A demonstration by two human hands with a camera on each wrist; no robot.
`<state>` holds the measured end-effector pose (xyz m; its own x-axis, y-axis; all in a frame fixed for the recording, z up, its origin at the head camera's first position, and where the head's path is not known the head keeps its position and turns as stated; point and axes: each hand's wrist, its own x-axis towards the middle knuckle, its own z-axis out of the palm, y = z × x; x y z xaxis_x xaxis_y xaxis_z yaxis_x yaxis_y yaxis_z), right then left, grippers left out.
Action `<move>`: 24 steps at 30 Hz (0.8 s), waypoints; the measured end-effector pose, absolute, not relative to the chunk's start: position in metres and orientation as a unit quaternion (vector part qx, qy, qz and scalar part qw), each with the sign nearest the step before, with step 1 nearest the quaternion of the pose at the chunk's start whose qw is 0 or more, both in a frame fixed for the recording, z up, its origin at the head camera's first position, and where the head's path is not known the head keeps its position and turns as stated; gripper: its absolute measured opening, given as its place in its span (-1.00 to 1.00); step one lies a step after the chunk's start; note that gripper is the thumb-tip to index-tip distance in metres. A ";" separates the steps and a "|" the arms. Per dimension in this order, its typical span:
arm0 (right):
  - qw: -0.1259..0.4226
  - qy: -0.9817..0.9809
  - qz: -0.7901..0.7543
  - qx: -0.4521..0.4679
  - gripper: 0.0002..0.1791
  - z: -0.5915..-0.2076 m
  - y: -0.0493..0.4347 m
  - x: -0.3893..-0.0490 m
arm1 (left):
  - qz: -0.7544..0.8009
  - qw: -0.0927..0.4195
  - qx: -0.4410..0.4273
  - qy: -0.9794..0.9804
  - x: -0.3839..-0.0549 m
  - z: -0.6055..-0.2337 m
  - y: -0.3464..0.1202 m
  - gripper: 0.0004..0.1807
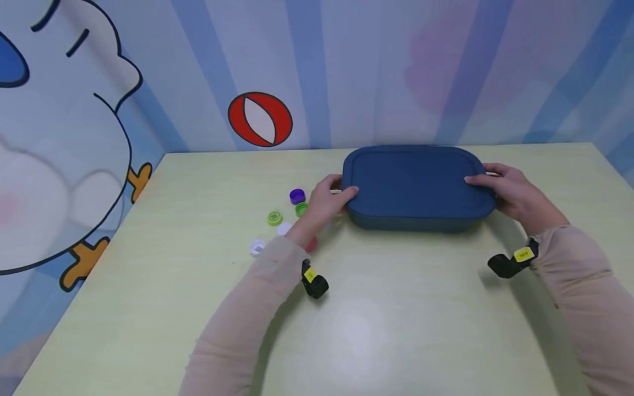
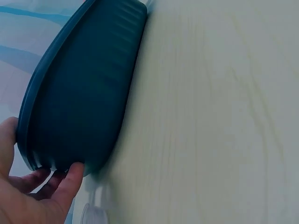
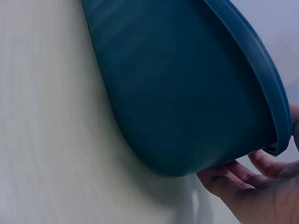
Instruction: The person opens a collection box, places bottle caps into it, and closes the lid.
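Note:
A dark blue lidded box with rounded corners is at the far side of the table, right of the middle. My left hand grips its left end, thumb on the lid's edge and fingers bent beneath the rim. At the opposite end my right hand holds it the same way, thumb over the lid. Both wrist views show the box's ribbed side wall low over the tabletop, and the right fingers curled under the lid's rim. What is inside stays hidden by the lid.
Several small bottle caps lie left of the box, among them purple, green, white and red ones, some partly behind the left forearm. A cartoon-printed wall rises behind the pale table.

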<state>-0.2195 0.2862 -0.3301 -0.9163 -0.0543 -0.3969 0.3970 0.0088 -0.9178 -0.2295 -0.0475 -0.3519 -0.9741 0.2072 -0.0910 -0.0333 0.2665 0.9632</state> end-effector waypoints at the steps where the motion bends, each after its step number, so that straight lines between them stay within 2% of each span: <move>1: 0.164 0.689 -0.696 0.123 0.00 -0.330 0.287 -0.219 | 0.602 0.104 0.052 0.790 -0.229 -0.352 -0.048 -0.48; 9: 0.182 0.682 -0.699 0.115 -0.01 -0.330 0.289 -0.208 | 0.607 0.164 0.039 0.777 -0.221 -0.348 -0.056 -0.40; 16: 0.188 0.705 -0.677 0.100 -0.12 -0.332 0.287 -0.192 | 0.596 0.200 0.034 0.776 -0.209 -0.344 -0.065 -0.35; 24: 0.191 0.702 -0.680 0.094 -0.06 -0.337 0.286 -0.174 | 0.607 0.226 0.027 0.761 -0.191 -0.343 -0.069 -0.32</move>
<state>-0.1739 0.2856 -0.3367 -0.9095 -0.1279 -0.3955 0.3911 0.0590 -0.9185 -0.1907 -0.0695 -0.3428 -0.8966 0.3159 -0.3103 -0.2324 0.2608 0.9370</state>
